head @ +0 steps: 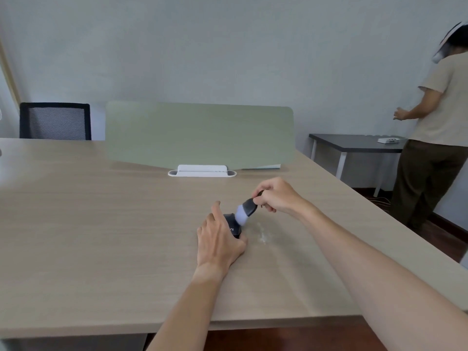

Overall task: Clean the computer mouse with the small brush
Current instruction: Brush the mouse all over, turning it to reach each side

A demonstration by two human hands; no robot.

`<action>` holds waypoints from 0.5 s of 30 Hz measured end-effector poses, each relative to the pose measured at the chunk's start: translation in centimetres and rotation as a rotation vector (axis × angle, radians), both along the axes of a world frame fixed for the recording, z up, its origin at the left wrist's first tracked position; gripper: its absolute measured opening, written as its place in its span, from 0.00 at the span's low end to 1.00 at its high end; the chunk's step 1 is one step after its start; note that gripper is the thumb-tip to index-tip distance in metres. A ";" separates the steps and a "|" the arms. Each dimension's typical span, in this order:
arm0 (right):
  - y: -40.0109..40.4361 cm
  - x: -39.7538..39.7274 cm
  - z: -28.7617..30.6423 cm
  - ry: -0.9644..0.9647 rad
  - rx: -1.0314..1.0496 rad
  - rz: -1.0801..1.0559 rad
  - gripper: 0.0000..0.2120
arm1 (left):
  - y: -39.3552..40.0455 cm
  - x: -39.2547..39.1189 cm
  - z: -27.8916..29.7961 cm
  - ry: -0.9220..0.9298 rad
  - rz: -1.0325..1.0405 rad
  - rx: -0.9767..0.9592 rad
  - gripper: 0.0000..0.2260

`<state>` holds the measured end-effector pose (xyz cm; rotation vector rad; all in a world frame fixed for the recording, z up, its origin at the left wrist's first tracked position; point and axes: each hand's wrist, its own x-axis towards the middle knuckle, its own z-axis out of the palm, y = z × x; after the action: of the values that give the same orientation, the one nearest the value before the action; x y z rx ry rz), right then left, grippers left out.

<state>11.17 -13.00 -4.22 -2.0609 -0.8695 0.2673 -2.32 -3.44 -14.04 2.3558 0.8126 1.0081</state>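
A black computer mouse (233,225) lies on the light wooden desk (101,236), near its middle. My left hand (219,239) covers the mouse's left side and grips it, thumb at the near end. My right hand (277,196) pinches the dark handle of a small brush (244,210). The brush slants down to the left, and its pale bristles touch the top right of the mouse. Much of the mouse is hidden under my left hand.
White dust or crumbs (263,235) lie on the desk just right of the mouse. A green divider panel (200,135) in a white clamp (202,171) stands behind. A black chair (55,121) is at far left. A person (435,127) stands by a dark side table (354,143) at right.
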 end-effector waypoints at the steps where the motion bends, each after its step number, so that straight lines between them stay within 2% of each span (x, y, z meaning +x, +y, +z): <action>1: -0.1 -0.3 -0.2 0.032 0.001 0.066 0.07 | 0.0 0.0 0.0 -0.010 -0.008 -0.006 0.42; 3: -0.3 -0.6 -0.9 -0.002 -0.031 0.123 0.09 | -0.1 0.0 0.0 -0.024 -0.010 -0.002 0.40; 6: -0.5 -0.1 -1.5 -0.232 -0.085 0.063 0.10 | -0.1 -0.1 0.1 -0.005 0.007 0.009 0.40; 8: -0.8 0.2 -1.4 -0.309 -0.076 0.030 0.10 | -0.1 -0.1 0.1 0.013 0.012 0.016 0.41; 9: -0.9 0.2 -1.3 -0.274 -0.039 0.027 0.10 | -0.1 -0.1 0.1 0.014 0.013 0.017 0.40; 11: -0.9 -0.1 -0.9 -0.078 0.059 0.069 0.10 | -0.1 0.0 0.0 0.003 0.009 0.010 0.40; 13: -0.6 -0.6 -0.8 0.058 0.068 0.144 0.10 | 0.0 0.0 -0.1 -0.007 -0.005 -0.004 0.40; 15: -0.1 -1.1 -1.2 0.024 -0.001 0.178 0.10 | 0.0 0.0 -0.1 -0.013 -0.003 0.000 0.39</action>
<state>10.05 -13.13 -5.41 -1.9792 -1.0390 0.3881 -2.32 -3.41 -14.14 2.3473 0.8041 1.0216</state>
